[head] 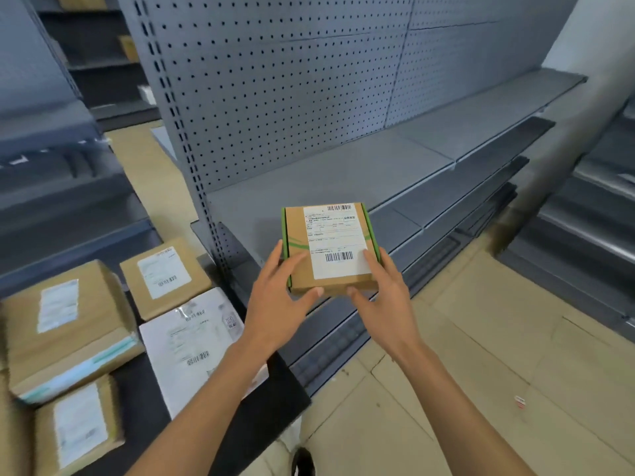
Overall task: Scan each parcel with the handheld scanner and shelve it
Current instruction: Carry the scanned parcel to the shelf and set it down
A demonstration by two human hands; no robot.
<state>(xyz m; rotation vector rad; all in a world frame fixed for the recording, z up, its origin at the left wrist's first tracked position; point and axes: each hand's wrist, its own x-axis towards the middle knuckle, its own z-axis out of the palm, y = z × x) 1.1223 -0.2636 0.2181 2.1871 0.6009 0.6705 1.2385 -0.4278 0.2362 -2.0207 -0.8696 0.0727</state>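
A small flat cardboard parcel (302,269) with green edges and a white barcode label is held in both hands, label up, just over the front edge of the grey metal shelf (343,173). My left hand (278,300) grips its left near corner, thumb on the front edge. On the right near corner sits my right hand (385,297), fingers resting on the label. No handheld scanner is visible.
On a black table (240,424) at the lower left lie several other parcels: a big brown box (68,324), a smaller box (165,276), a white mailer bag (196,345). Lower shelves (446,214) step out to the right over a tiled floor.
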